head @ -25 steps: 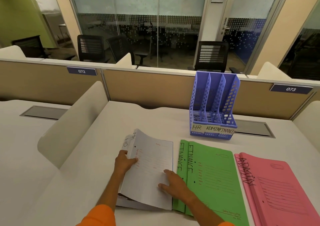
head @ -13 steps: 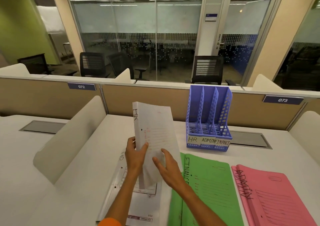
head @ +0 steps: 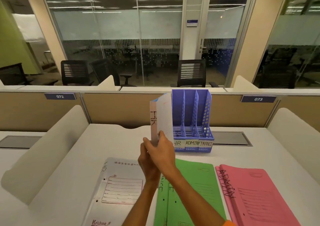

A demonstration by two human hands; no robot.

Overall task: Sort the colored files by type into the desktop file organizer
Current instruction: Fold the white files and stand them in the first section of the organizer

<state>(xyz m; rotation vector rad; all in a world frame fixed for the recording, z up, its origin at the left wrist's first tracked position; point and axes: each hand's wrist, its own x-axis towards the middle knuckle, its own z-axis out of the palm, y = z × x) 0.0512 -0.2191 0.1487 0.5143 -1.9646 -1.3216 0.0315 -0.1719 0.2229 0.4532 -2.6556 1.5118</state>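
Note:
A white file marked HR [head: 161, 116] stands upright in the air, spine toward me, just left of the blue desktop organizer [head: 192, 122]. My right hand [head: 161, 151] and my left hand [head: 147, 167] both grip its lower edge. The organizer has three slots labelled HR, ADMIN and FINANCE, all without files. On the desk lie another white HR file [head: 117, 189], green FINANCE files [head: 194, 196] and pink ADMIN files [head: 256, 198].
A curved cream divider [head: 52, 149] bounds the desk on the left and another [head: 297, 127] on the right. A tan partition [head: 121, 108] runs behind the organizer. Grey cable hatches [head: 230, 138] sit in the desk's back edge.
The held HR file has risen and moved right and forward, turning upright beside the organizer's left slot. Both hands moved with it.

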